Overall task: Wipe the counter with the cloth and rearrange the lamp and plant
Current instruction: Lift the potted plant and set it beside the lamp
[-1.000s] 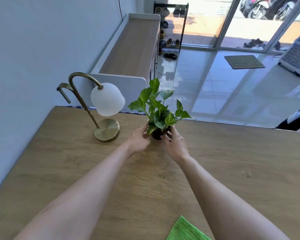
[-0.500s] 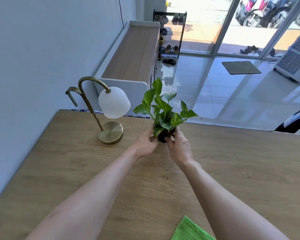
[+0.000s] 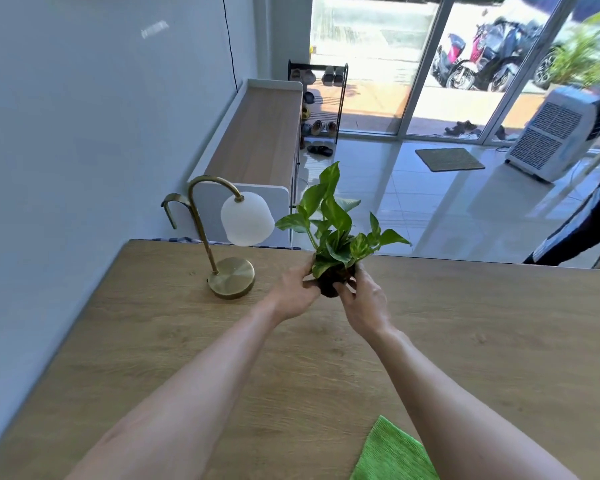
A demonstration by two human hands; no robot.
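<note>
The left hand (image 3: 291, 289) and the right hand (image 3: 362, 301) both grasp the small dark pot of the leafy green plant (image 3: 331, 237), one hand on each side, fingers curled around the pot; whether the pot rests on the table or hangs just above it cannot be told; the plant stands upright near the far edge of the light wooden table (image 3: 153, 341); just left of the plant stands the brass lamp with a curved neck and white frosted globe shade (image 3: 222, 237), its round base flat on the table, apart from the hands; nearer the person than the plant, at the table's near edge, lies the bright green microfibre cloth (image 3: 390, 452), partly under the right forearm.
</note>
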